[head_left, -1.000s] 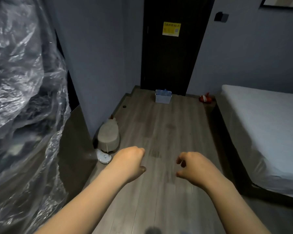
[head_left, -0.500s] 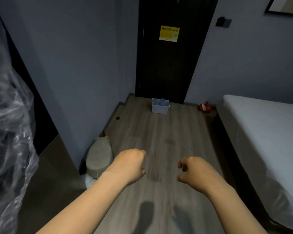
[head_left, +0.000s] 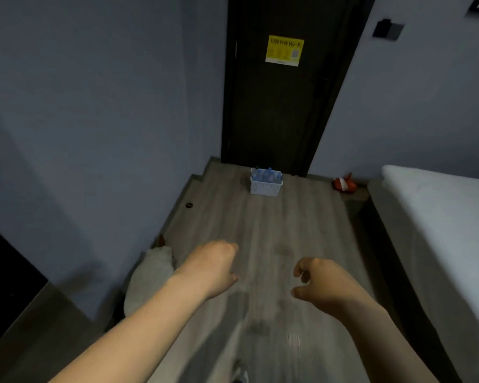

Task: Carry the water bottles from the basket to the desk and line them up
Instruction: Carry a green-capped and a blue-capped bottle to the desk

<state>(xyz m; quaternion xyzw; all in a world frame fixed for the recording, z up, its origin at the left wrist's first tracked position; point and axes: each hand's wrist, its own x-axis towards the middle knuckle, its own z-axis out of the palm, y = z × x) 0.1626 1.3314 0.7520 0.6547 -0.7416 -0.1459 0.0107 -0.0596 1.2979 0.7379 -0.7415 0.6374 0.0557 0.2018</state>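
Plastic sheeting, formerly at left: gone from view; basket [head_left: 265, 187] and door [head_left: 277, 111] now nearer. Water bottles [head_left: 266, 174], blue-capped: inside the white basket, on wood floor [head_left: 260, 225] just before the dark door, well apart from both hands. Left hand [head_left: 213, 268]: fingers curled under in a fist, holding nothing. Right hand [head_left: 320, 283]: fingers loosely curled, thumb apart, holding nothing. Bed [head_left: 440, 217] at right; orange toy [head_left: 343, 183] near its far corner.
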